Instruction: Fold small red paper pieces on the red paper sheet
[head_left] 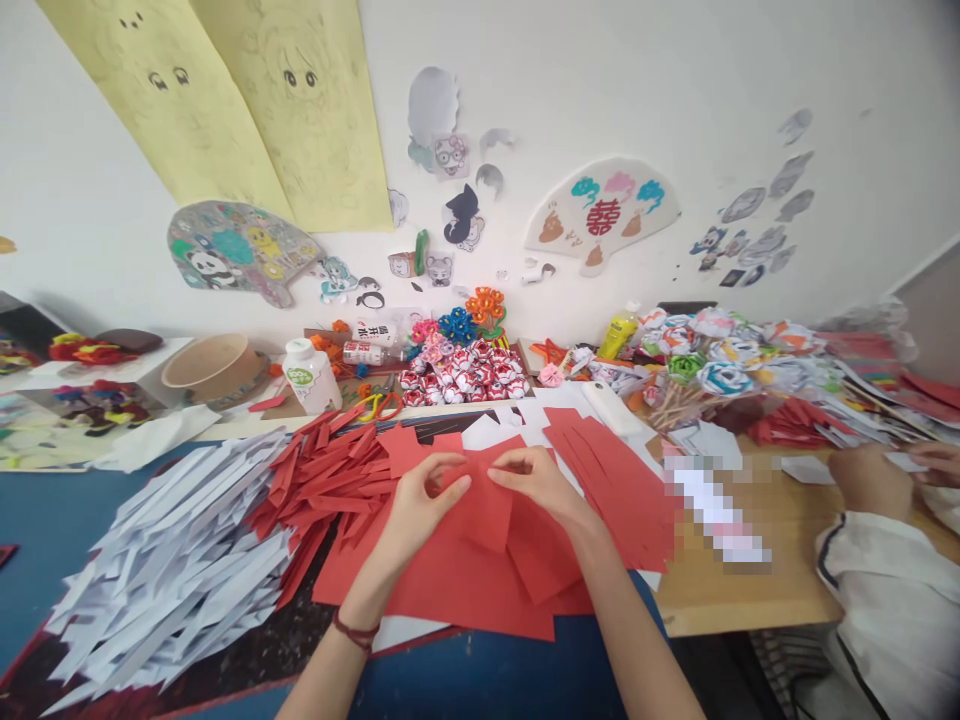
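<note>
Between my two hands, above the middle of the table, is a small piece of red paper (487,510). My left hand (429,500) pinches its upper left edge between thumb and fingers. At its upper right edge, my right hand (536,485) pinches the same piece. Beneath it lie larger red sheets (442,590), partly overlapping, with white paper showing under them. To the left of my left hand is a pile of folded red paper strips (330,475). Farther left spreads a big heap of folded white paper strips (187,560).
White-and-red paper flowers (465,375) stand at the back, near scissors (382,403) and a white bottle (307,377). More paper flowers on sticks (720,355) lie at the back right. A co-worker's hands and white sleeve (892,575) are over the wooden table (750,600) at right.
</note>
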